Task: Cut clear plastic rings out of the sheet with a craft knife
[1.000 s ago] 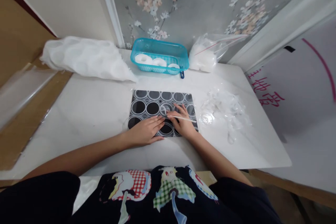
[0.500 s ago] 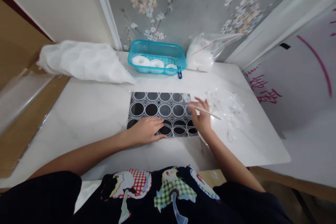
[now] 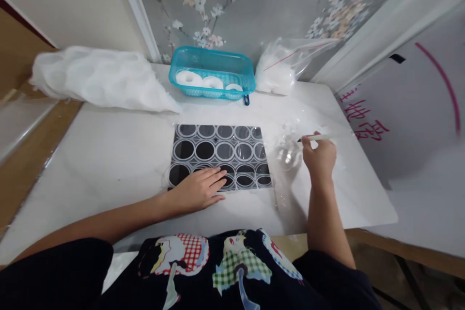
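Head view. White table (image 3: 109, 155) against a grey flowered wall (image 3: 236, 5).

Centre: black sheet (image 3: 218, 155) printed with white rings lies flat. The left hand (image 3: 198, 189) rests on its lower edge, palm down, fingers loosely apart, holding nothing.

Right of centre: the right hand (image 3: 319, 157) is closed on a thin stick (image 3: 319, 137), over clear plastic scraps (image 3: 288, 155).

Upper centre: teal basket (image 3: 212, 60). Upper left: white bundle (image 3: 98, 80).

- One teal basket (image 3: 212, 56) is seen.
- Three white rings (image 3: 189, 77) are counted inside it.
- One black patterned sheet (image 3: 218, 152) is laid out.
- Two plastic bags (image 3: 278, 70) are seen.
- One thin stick (image 3: 320, 137) is held.
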Demonstrator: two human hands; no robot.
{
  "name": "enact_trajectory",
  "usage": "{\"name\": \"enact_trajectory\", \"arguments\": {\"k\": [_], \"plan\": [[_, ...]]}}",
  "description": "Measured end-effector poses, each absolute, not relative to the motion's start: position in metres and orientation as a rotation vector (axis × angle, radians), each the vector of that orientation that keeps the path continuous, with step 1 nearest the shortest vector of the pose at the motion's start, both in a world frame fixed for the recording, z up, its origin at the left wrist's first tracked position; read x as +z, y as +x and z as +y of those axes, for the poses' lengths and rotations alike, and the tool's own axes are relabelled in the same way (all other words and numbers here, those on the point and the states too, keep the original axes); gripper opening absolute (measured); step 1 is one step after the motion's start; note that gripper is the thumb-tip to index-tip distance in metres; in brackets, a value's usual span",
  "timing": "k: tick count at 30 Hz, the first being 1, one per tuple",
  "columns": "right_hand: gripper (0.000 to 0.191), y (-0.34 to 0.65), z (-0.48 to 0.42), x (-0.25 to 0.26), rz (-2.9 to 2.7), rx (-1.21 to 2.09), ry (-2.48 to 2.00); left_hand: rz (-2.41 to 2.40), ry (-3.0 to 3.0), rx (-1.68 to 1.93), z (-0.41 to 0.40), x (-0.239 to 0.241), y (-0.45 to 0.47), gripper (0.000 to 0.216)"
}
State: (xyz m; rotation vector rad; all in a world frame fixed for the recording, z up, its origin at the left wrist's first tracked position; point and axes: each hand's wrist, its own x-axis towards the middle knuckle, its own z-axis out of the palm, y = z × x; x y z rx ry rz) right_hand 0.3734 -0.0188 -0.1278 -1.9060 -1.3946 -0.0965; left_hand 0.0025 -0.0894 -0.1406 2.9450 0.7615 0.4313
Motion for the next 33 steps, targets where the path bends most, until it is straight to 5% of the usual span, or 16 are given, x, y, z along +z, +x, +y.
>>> {"name": "enact_trajectory", "arguments": {"k": [14, 20, 26, 33], "plan": [[0.026, 0.298, -0.009, -0.133, -1.547, -0.05, -1.763, 1.069, 2.743, 0.791, -0.07, -0.145, -0.034, 0.027], [0.036, 0.308, -0.015, -0.142, -1.065, 0.433, -1.692, 1.182, 2.752, 0.549, -0.066, -0.15, -0.036, 0.039], [0.034, 0.3, -0.016, -0.141, -1.005, 0.75, -1.52, 1.097, 2.704, 0.713, -0.064, -0.147, -0.036, 0.027], [0.044, 0.304, -0.015, -0.148, -0.996, 0.833, -1.6, 1.097, 2.593, 0.777, -0.062, -0.147, -0.036, 0.018]]}}
